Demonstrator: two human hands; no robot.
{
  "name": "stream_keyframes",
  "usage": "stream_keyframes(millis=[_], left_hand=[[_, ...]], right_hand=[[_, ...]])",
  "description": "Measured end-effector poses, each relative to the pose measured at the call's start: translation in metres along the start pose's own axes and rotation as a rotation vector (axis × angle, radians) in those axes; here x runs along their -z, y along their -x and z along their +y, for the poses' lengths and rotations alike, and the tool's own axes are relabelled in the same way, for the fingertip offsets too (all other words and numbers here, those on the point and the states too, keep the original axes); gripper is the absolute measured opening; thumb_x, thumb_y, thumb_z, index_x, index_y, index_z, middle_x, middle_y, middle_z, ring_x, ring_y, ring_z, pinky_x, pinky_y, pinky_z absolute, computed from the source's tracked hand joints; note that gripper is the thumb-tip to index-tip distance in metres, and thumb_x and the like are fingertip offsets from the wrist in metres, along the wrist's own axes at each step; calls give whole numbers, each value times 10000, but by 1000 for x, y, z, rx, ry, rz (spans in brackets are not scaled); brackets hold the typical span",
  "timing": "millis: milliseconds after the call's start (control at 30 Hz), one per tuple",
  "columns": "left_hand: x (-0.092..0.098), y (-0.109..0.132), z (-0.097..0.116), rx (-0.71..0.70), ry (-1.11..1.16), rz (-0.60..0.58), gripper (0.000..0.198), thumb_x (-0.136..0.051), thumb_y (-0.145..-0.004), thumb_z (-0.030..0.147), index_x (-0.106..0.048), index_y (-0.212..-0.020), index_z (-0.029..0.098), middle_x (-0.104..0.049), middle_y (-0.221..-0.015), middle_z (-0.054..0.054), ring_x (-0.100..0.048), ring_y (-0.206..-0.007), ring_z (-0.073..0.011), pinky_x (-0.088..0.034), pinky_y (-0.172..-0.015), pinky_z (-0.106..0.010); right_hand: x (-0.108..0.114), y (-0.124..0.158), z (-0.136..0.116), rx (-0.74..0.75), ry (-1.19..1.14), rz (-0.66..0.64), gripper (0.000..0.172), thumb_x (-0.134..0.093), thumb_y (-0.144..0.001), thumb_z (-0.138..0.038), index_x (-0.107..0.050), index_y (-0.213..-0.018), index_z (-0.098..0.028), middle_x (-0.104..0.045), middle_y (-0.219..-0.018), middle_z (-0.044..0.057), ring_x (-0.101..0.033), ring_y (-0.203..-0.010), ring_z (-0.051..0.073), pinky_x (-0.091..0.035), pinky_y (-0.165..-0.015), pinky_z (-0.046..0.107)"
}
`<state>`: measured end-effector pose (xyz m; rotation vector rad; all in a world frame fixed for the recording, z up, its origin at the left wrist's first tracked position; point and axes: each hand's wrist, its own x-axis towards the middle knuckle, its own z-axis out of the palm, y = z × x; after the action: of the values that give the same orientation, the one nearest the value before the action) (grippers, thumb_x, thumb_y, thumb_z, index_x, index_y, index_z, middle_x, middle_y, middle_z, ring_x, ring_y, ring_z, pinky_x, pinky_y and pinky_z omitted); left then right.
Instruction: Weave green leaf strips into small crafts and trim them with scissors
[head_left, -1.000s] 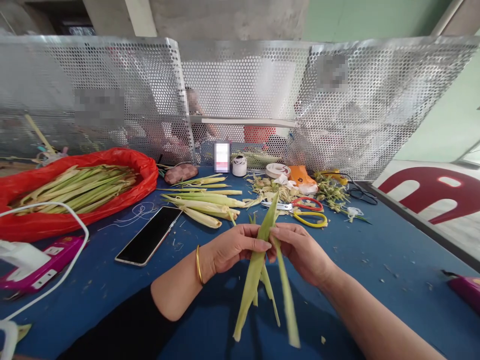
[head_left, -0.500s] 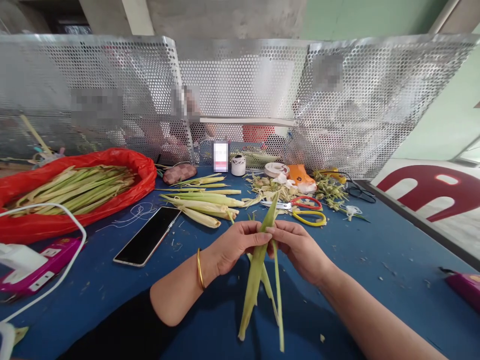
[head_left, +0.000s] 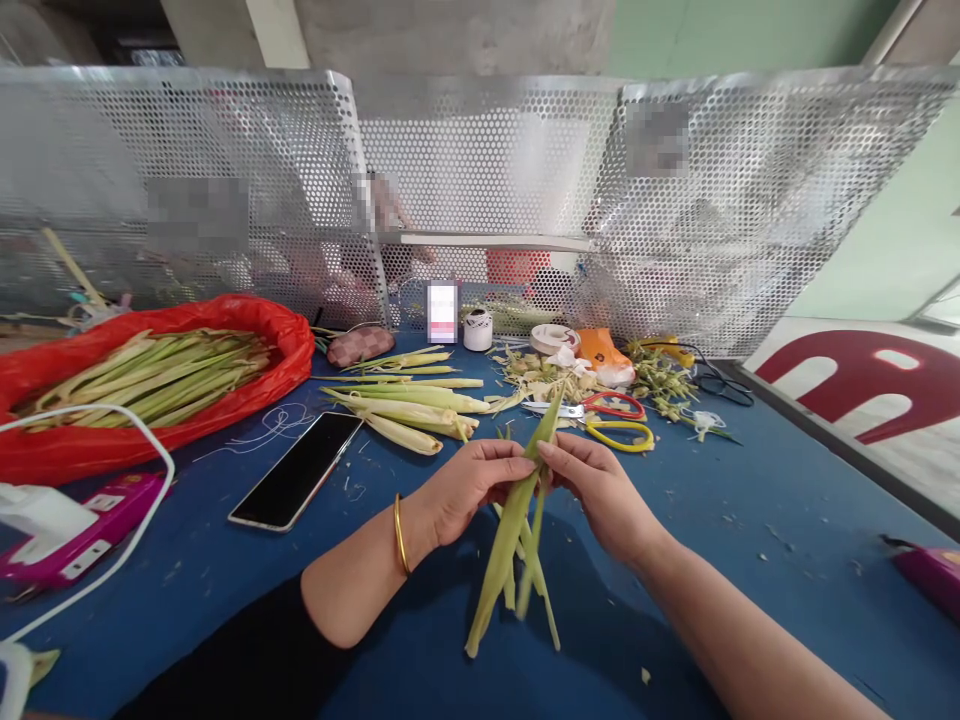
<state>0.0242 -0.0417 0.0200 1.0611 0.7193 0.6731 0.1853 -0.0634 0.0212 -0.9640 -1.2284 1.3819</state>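
Observation:
Both my hands meet over the blue table [head_left: 750, 500] and pinch a bundle of pale green leaf strips [head_left: 510, 545]. My left hand [head_left: 469, 488], with a gold bangle on its wrist, grips the strips from the left. My right hand [head_left: 600, 490] pinches them from the right near the top. The strips hang down toward me and their pointed tip sticks up past my fingers. More leaf strips [head_left: 412, 405] lie in a pile just beyond my hands.
A red plastic bag [head_left: 75, 445] full of leaves lies at the left. A black phone [head_left: 296, 470], a pink power strip [head_left: 82, 530] with white cable, red and yellow scissors [head_left: 615, 420], tape rolls and scraps lie about. Perforated metal screens [head_left: 487, 170] stand behind; people sit beyond them.
The loose strip that hung out to the right has been drawn in against the bundle. My hands stay together and have shifted slightly upward.

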Motion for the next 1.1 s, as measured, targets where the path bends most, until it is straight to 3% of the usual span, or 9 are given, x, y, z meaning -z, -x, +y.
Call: stream_keyframes(millis=[533, 733, 900, 1100], left_hand=[[-2, -1, -1, -11, -8, 16, 216, -684, -734, 328, -639, -819, 135, -613, -746, -33, -574, -681, -133, -437, -641, -246], [-3, 2, 2, 11, -59, -8, 200, -710, -698, 309, -635, -771, 138, -617, -731, -22, -566, -624, -119, -447, -609, -246], [-4, 0, 3, -102, -84, 146, 261, -748, -652, 354, -600, -685, 142, -597, -638, 0, -577, -601, -127, -439, -577, -235], [-1, -5, 0, -72, -113, 237, 307, -765, -630, 390, -581, -664, 146, -583, -617, 8, -565, -563, -119, -427, -552, -237]], right_hand=[[2, 1, 5, -54, -101, -51, 319, -695, -748, -380, -520, -580, -173, -502, -559, -29, -424, -549, 102, -346, -564, 248], [2, 0, 2, -11, -83, 77, 330, -706, -727, -428, -537, -595, -177, -500, -575, -31, -425, -555, 104, -357, -569, 249], [-2, 0, 2, -99, 8, 13, 334, -748, -660, -466, -593, -681, -171, -529, -603, -26, -463, -574, 115, -377, -576, 261], [-2, 0, 7, -144, 77, 2, 299, -766, -647, -409, -623, -677, -148, -543, -589, -20, -459, -568, 107, -349, -569, 253]])
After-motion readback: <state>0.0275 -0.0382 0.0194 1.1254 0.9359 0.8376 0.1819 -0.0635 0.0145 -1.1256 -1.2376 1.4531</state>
